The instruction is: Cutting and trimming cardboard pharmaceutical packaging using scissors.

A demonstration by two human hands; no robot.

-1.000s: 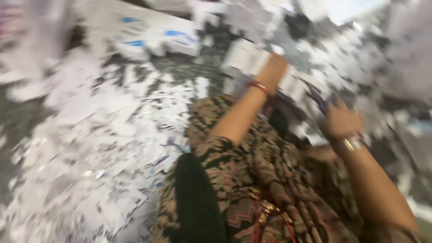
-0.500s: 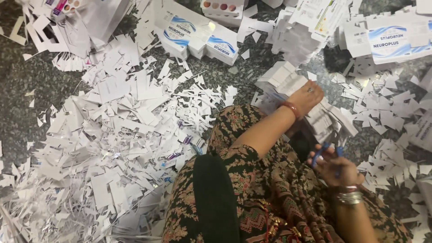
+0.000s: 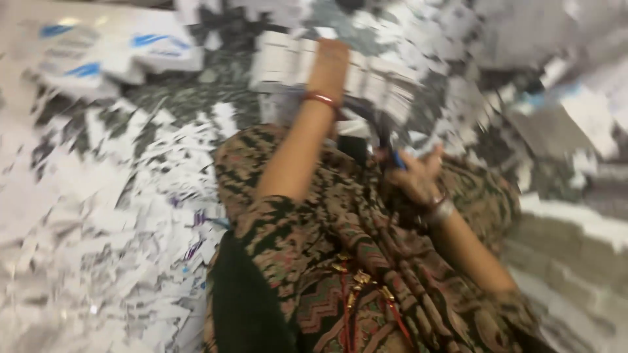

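Two hands show in my blurred view: left hand (image 3: 330,62) lies flat on a white card stack (image 3: 288,62) at upper centre; right hand (image 3: 415,176) curls around blue-handled scissors (image 3: 386,147). I judge cutting is in hand; next needs a steady feed.

We see our left arm stretched up the middle of the frame, left hand (image 3: 331,57) laid flat near the top edge; our right hand (image 3: 413,175) sits right of centre, fingers curled closed, forearm running toward the lower right
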